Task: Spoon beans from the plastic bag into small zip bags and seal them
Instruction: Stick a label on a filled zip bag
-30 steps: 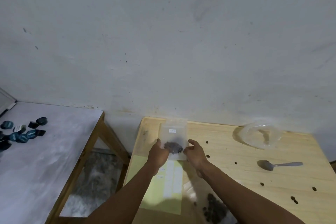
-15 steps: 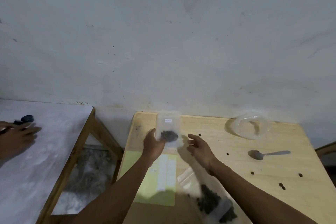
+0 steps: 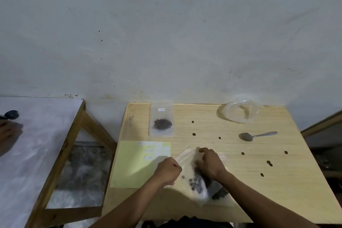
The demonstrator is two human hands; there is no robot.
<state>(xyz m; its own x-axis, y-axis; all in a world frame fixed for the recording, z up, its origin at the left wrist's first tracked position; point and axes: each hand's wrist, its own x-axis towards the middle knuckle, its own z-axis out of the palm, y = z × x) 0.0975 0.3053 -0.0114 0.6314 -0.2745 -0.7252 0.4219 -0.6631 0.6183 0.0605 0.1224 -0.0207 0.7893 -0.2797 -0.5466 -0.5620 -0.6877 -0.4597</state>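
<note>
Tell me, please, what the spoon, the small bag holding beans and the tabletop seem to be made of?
The spoon looks like metal: grey with a dull sheen. The small zip bag seems thin clear plastic, since the dark beans show through it. The table looks like pale unpainted wood, probably plywood, with visible grain lines.

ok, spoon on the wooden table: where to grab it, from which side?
Take the spoon by its handle, near the far-right tip, coming from above on the right. It lies flat, bowl pointing left toward the scattered beans, handle angled slightly up and to the right, with bare table around it. A pinch across the thin handle looks easiest; the right hand is nearer.
</note>
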